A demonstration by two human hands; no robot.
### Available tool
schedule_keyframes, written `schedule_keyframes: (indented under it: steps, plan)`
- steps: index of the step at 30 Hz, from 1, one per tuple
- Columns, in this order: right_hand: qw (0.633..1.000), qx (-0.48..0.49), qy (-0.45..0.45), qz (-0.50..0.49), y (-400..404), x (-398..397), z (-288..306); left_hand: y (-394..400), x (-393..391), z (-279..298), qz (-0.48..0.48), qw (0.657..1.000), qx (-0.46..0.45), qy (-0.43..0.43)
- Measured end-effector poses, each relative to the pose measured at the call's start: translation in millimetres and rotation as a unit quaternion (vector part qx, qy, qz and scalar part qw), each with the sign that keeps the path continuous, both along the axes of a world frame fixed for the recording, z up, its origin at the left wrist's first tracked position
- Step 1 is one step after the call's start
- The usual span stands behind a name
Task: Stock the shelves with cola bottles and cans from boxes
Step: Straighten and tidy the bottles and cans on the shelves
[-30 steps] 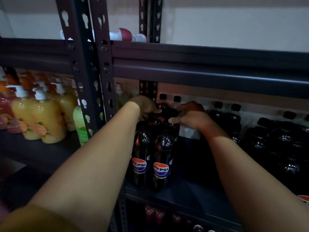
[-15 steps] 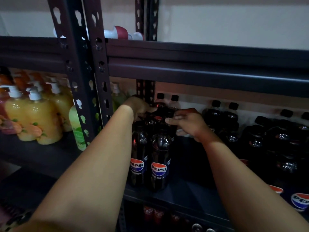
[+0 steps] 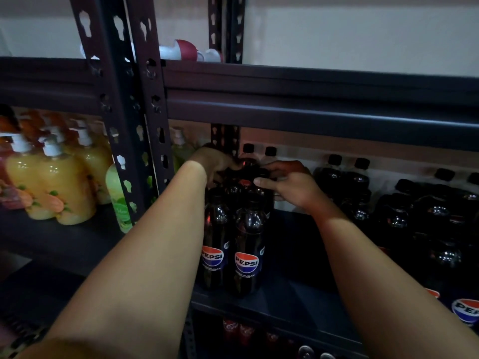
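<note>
Dark metal shelving unit (image 3: 311, 112) with perforated uprights fills the view. Its middle shelf (image 3: 290, 301) carries a standing cluster of Pepsi bottles (image 3: 234, 242) near the left upright, two labels facing forward, and a larger block of dark cola bottles (image 3: 420, 216) to the right, set apart from the cluster by a bare stretch of shelf. More black-capped bottles (image 3: 259, 154) stand at the back. In the neighbouring bay to the left, orange pump soap bottles (image 3: 51, 182) and one green bottle (image 3: 120, 198) stand in rows. Red-labelled bottles (image 3: 234, 330) show dimly on the shelf below. Both forearms reach in: the left hand (image 3: 216, 164) curls over the cluster's caps, apparently grasping one; the right hand (image 3: 287, 182) pinches a cap on the cluster's right side
</note>
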State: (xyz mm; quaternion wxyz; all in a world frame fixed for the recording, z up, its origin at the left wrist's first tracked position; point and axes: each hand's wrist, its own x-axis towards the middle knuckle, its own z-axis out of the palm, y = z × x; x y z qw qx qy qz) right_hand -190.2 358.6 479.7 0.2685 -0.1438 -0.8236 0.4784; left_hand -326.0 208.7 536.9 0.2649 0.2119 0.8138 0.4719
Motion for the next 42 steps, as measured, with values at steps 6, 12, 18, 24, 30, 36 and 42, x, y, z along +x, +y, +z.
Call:
schedule_keyframes:
  steps: [6, 12, 18, 24, 30, 36, 42]
  plan:
    - [1.000, 0.010, -0.008, -0.004, -1, 0, 2, 0, 0, 1, -0.027, 1.000, -0.014, -0.005]
    - [1.000, -0.001, -0.018, -0.002, -2, -1, 2, 0, -1, 2, -0.035, 0.999, -0.029, -0.003]
    - [1.000, 0.003, -0.006, -0.002, -4, -3, -1, 0, 0, 3, -0.030, 0.999, -0.015, 0.009]
    - [0.999, 0.026, 0.009, -0.026, 0, -11, -2, 7, -7, -8, -0.021, 0.999, 0.038, 0.021]
    - [0.993, 0.106, 0.012, -0.046, 4, -17, 2, 12, -17, -9, -0.003, 0.998, 0.042, 0.051]
    - [0.997, 0.059, 0.006, -0.053, 5, -22, 2, 20, -23, -14, 0.014, 0.996, 0.046, 0.078]
    - [0.998, 0.045, 0.012, -0.049, 3, -22, 2, 24, -27, -18, 0.023, 0.994, 0.059, 0.088]
